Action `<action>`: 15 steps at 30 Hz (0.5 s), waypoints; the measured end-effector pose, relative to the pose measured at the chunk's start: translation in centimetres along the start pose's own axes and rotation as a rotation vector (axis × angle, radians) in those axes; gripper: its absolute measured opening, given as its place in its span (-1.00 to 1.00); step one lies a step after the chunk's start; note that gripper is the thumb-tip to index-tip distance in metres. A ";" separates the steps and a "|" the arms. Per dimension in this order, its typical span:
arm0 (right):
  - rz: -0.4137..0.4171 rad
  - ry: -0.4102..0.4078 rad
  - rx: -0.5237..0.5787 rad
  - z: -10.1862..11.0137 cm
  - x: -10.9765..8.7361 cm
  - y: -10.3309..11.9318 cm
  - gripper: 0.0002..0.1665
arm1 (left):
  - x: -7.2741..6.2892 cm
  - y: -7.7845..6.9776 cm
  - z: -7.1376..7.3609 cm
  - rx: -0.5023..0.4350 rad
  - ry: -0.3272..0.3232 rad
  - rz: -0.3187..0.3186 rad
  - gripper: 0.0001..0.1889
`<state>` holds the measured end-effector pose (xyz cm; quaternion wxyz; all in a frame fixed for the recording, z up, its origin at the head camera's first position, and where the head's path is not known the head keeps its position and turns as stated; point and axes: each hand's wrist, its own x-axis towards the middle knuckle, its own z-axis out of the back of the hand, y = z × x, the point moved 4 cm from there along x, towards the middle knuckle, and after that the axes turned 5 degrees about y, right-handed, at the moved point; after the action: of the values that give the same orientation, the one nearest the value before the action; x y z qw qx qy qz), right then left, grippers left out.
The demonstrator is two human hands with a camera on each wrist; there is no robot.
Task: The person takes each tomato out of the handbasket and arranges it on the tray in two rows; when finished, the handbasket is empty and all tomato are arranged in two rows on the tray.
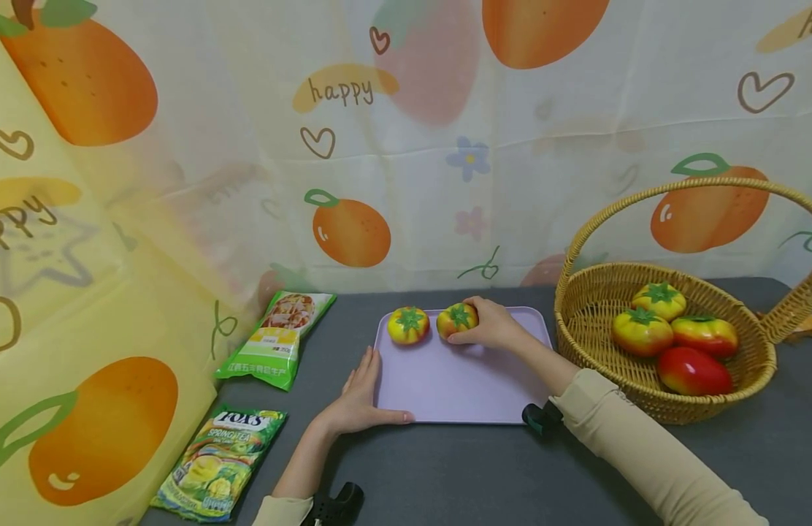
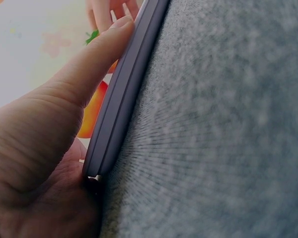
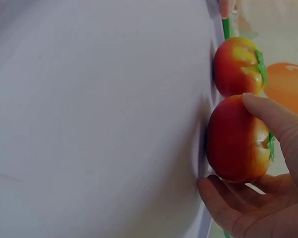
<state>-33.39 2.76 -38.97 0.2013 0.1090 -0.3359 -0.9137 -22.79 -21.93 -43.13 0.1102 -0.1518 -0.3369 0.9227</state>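
Note:
A lilac tray (image 1: 468, 387) lies on the dark table. Near its back edge, my right hand (image 1: 490, 325) holds a red-and-yellow tomato with a green star-shaped top (image 1: 456, 318) between thumb and fingers. In the right wrist view the held tomato (image 3: 238, 141) is right at the tray's surface, thumb on one side and fingers on the other. A second tomato (image 1: 408, 325) sits to its left, in the tray's back left corner. My left hand (image 1: 356, 398) rests at the tray's front left corner, fingers straight along the left side and thumb (image 2: 97, 62) along the front rim.
To the right stands a wicker basket (image 1: 662, 409) with a tall handle, holding several red and yellow fruits (image 1: 695, 371). Left of the tray lie a green snack bag (image 1: 277, 340) and a FOX'S candy bag (image 1: 218, 464). A fruit-patterned cloth (image 1: 412, 183) hangs behind the table.

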 end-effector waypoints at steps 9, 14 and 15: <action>0.019 -0.007 0.014 0.2 -0.3 -0.3 -0.04 | 0.0 -0.4 0.0 0.001 0.002 -0.004 0.38; 0.021 -0.015 0.044 0.6 -0.6 -0.1 -0.03 | 0.0 -0.3 0.0 -0.005 0.001 0.013 0.38; 0.022 -0.016 0.050 0.7 -0.7 0.0 -0.03 | 0.0 -0.2 0.0 -0.005 0.001 0.015 0.38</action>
<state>-32.94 3.46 -38.43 0.2060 0.1031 -0.3615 -0.9035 -22.74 -21.78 -42.93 0.1030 -0.1550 -0.3382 0.9225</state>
